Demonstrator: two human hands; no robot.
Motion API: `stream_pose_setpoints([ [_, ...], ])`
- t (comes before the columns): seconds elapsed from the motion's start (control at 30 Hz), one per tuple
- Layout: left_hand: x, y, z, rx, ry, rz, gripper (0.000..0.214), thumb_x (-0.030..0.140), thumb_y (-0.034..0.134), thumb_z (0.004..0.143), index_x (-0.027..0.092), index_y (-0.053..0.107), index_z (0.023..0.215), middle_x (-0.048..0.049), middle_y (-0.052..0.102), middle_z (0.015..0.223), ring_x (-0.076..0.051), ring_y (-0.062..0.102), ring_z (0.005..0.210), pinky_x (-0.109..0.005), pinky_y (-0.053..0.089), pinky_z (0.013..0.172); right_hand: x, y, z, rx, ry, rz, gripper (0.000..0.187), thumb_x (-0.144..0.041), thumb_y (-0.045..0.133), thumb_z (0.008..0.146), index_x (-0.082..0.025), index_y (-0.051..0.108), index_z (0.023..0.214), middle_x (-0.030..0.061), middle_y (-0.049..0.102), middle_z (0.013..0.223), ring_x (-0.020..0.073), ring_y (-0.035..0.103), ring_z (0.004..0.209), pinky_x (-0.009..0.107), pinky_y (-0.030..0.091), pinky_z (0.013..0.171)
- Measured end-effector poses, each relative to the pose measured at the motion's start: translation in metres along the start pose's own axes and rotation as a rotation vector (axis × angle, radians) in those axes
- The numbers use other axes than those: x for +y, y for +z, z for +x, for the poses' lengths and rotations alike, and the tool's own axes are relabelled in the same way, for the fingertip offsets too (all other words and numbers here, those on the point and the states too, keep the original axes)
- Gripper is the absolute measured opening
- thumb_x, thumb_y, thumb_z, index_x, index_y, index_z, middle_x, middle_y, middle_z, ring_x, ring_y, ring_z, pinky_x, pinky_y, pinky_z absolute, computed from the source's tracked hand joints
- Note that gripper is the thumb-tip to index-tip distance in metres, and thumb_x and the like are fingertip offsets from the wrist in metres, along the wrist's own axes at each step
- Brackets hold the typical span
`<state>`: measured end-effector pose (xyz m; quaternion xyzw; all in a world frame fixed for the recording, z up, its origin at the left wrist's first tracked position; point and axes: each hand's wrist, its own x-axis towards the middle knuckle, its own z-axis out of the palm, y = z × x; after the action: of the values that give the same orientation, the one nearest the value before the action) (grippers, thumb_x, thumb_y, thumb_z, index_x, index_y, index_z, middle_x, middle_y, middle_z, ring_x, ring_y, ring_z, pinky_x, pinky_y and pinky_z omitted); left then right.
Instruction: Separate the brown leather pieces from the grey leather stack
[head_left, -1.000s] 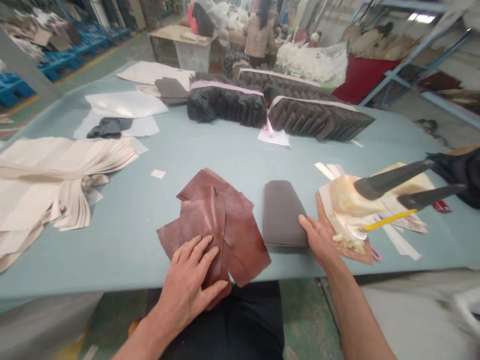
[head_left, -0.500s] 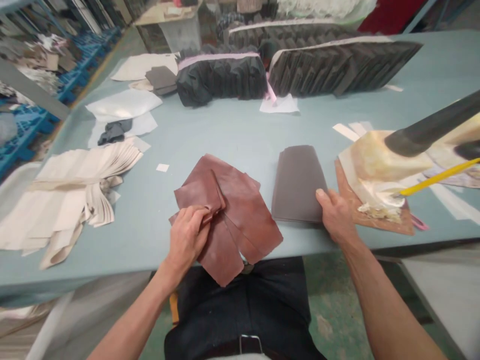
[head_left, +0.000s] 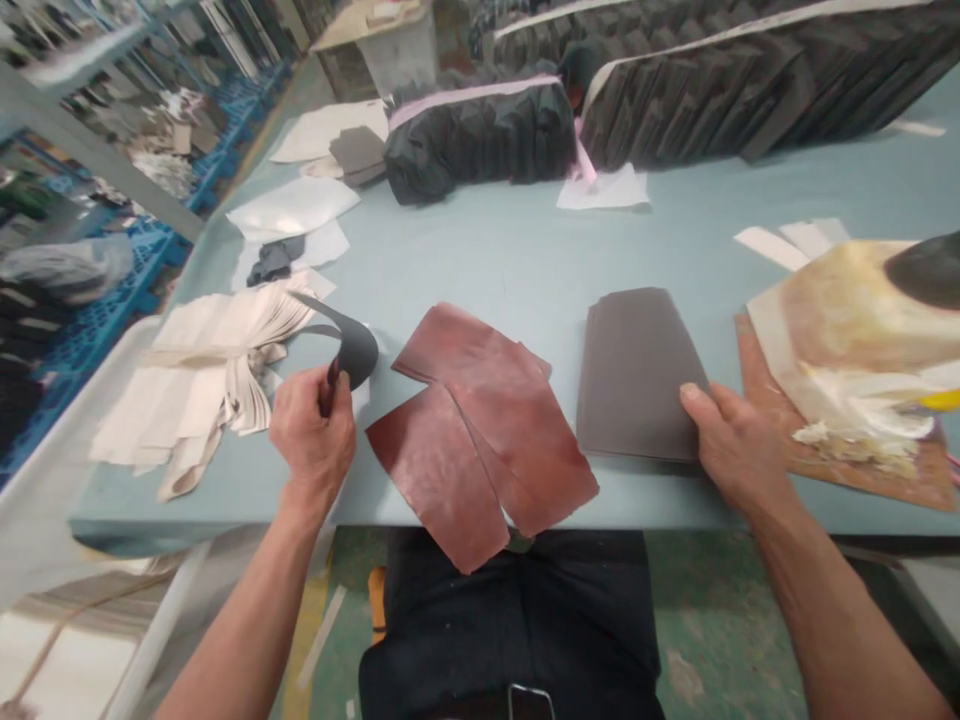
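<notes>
1. Dark grey curved leather cutout [head_left: 354, 350] is dangling from my left hand [head_left: 311, 430], pinched between thumb and fingers above the blue-grey table [head_left: 465, 255].
2. My right hand [head_left: 739, 445] is resting open on a flat grey tapered stack [head_left: 637, 375].
3. Reddish-brown leather panels [head_left: 480, 430] are lying fanned between my hands, untouched.

No text, label, brand, number or sign can be read anywhere in this view.
</notes>
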<state>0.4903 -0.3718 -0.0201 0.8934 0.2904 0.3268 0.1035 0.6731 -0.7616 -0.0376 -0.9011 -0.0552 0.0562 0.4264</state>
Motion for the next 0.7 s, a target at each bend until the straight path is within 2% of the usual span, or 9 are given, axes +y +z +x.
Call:
stream_pose_setpoints([
  [0.1,-0.025,-0.003,-0.011,-0.318,0.085,0.100,0.027,0.048,0.064,0.092,0.024,0.054,0.085,-0.0032,0.057,0.081,-0.026,0.058,0.083,-0.039,0.045,0.081,0.001,0.001,0.000,0.010,0.029,-0.026,0.050,-0.072,0.044,0.081,-0.024,0.054,0.076,0.0045,0.053,0.067,0.0248,0.049,0.069,0.036,0.036,0.064],
  [0.17,-0.035,-0.004,-0.022,-0.416,0.098,0.133,0.033,0.054,0.064,0.091,0.025,0.050,0.083,-0.0036,0.057,0.082,-0.027,0.059,0.084,-0.039,0.046,0.081,0.002,0.002,0.001,0.023,0.045,-0.047,0.051,-0.074,0.043,0.078,-0.024,0.053,0.075,0.0041,0.053,0.067,0.0251,0.050,0.069,0.036,0.036,0.065],
  [0.27,-0.037,-0.004,-0.038,-0.416,0.142,0.147,0.033,0.055,0.060,0.094,0.024,0.052,0.089,-0.0066,0.060,0.090,-0.030,0.061,0.094,-0.041,0.048,0.085,-0.001,0.002,0.001,0.027,0.070,-0.076,0.052,-0.074,0.042,0.075,-0.024,0.055,0.076,0.0056,0.056,0.069,0.0266,0.052,0.072,0.037,0.037,0.066],
  [0.37,-0.028,0.004,-0.045,-0.402,0.162,0.116,0.029,0.051,0.060,0.096,0.023,0.054,0.092,-0.0088,0.062,0.095,-0.031,0.062,0.098,-0.043,0.049,0.088,-0.006,0.003,-0.001,0.036,0.080,-0.098,0.052,-0.072,0.040,0.075,-0.023,0.057,0.078,0.0082,0.059,0.073,0.0279,0.055,0.076,0.037,0.038,0.066],
  [0.47,-0.014,0.017,-0.042,-0.310,0.159,0.069,0.022,0.039,0.050,0.103,0.023,0.054,0.088,-0.0114,0.063,0.099,-0.031,0.062,0.102,-0.045,0.051,0.091,-0.010,0.004,-0.002,0.046,0.081,-0.102,0.051,-0.072,0.040,0.075,-0.024,0.056,0.078,0.0096,0.062,0.077,0.0289,0.057,0.078,0.038,0.040,0.068],
  [0.53,-0.003,0.023,-0.035,-0.269,0.211,0.077,0.021,0.029,0.045,0.104,0.021,0.058,0.089,-0.0149,0.063,0.109,-0.034,0.060,0.114,-0.049,0.050,0.098,-0.011,0.004,-0.002,0.047,0.089,-0.094,0.051,-0.073,0.042,0.075,-0.024,0.056,0.077,0.0094,0.063,0.075,0.0299,0.058,0.077,0.039,0.042,0.069],
  [0.63,0.013,0.024,-0.024,-0.376,0.337,0.151,0.020,0.019,0.049,0.099,0.018,0.068,0.104,-0.0178,0.064,0.119,-0.039,0.055,0.128,-0.056,0.047,0.107,-0.010,0.003,-0.001,0.045,0.091,-0.076,0.049,-0.073,0.046,0.074,-0.025,0.056,0.075,0.0090,0.061,0.071,0.0308,0.058,0.074,0.040,0.043,0.068],
  [0.7,0.019,0.023,-0.018,-0.487,0.406,0.189,0.033,0.011,0.052,0.093,0.015,0.069,0.120,-0.0206,0.064,0.129,-0.042,0.052,0.135,-0.060,0.045,0.112,-0.008,0.003,0.001,0.042,0.077,-0.074,0.049,-0.074,0.046,0.074,-0.026,0.053,0.073,0.0083,0.060,0.068,0.0305,0.057,0.072,0.041,0.042,0.069],
])
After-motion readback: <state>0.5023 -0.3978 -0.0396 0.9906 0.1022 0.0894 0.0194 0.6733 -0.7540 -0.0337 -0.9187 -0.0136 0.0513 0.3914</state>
